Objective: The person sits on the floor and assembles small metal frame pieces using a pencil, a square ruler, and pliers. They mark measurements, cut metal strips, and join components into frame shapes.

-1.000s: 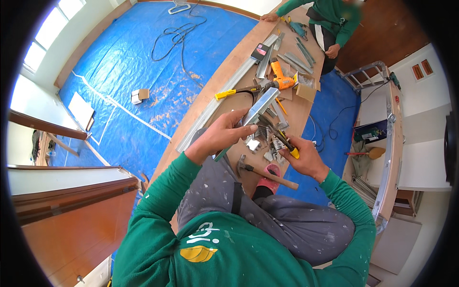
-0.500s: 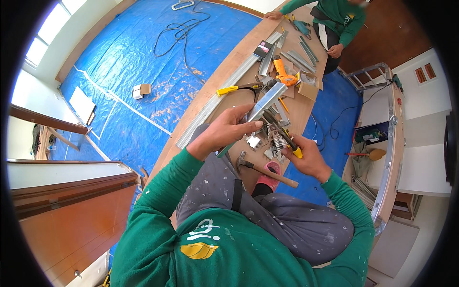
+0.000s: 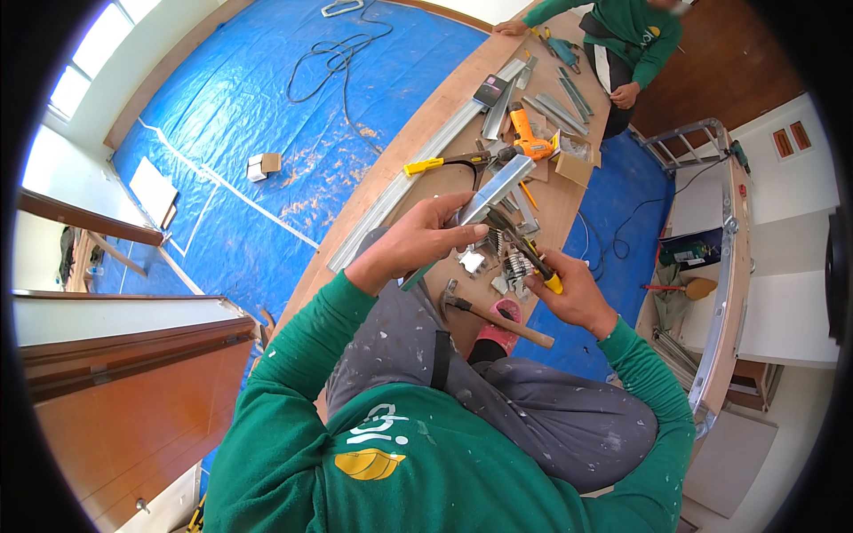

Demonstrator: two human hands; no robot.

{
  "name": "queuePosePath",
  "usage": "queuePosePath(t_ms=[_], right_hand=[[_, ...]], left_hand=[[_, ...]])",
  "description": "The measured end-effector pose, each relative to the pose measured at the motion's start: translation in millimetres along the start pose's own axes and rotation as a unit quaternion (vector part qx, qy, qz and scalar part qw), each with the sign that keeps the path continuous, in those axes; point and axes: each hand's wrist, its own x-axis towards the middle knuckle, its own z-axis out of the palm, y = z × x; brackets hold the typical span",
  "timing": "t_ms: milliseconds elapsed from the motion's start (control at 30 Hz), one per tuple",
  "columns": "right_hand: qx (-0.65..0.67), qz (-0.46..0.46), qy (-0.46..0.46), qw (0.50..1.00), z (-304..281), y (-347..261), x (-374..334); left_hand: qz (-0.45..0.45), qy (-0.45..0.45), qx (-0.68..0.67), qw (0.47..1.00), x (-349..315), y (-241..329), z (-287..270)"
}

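Observation:
My left hand (image 3: 418,238) is closed round a short length of galvanized metal channel (image 3: 498,189), which slants up and away to the right. In my right hand (image 3: 575,289) is a pair of tin snips (image 3: 536,258) with black and yellow handles; its jaws reach the channel's edge beside my left fingertips. Whether the blades bite into the metal cannot be made out. Below the snips lie several springs and small metal fittings (image 3: 515,266) on the wooden board (image 3: 391,191). A claw hammer (image 3: 498,322) with a wooden handle rests close to my legs.
An orange cordless drill (image 3: 530,142), an open cardboard box (image 3: 576,164), a yellow-handled tool (image 3: 425,166) and metal profiles (image 3: 555,114) crowd the board. A co-worker (image 3: 626,53) sits at its far end. Blue sheeting (image 3: 231,98) with a black cable (image 3: 342,62) covers the floor.

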Motion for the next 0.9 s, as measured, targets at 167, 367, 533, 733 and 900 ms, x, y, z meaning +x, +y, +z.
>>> queuePosePath(t_ms=[167, 367, 533, 733, 900], right_hand=[[0.01, -0.004, -0.001, 1.0, 2.2, 2.9, -1.3], [0.007, 0.007, -0.006, 1.0, -0.4, -1.0, 0.7], [0.001, 0.001, -0.006, 1.0, 1.2, 1.9, 0.6], [0.009, 0.003, -0.006, 1.0, 3.5, 2.3, 0.5], [0.002, -0.002, 0.0, 1.0, 4.1, 1.3, 0.8]], left_hand=[[-0.001, -0.015, 0.021, 1.0, 0.9, -2.2, -3.9], [0.006, -0.013, 0.027, 1.0, 1.3, -4.9, -6.2], [0.003, -0.006, 0.001, 1.0, -1.0, -0.6, -3.6], [-0.001, -0.015, 0.021, 1.0, -1.6, -1.7, -5.9], [0.004, -0.004, 0.032, 0.999, -1.9, 0.3, -4.3]])
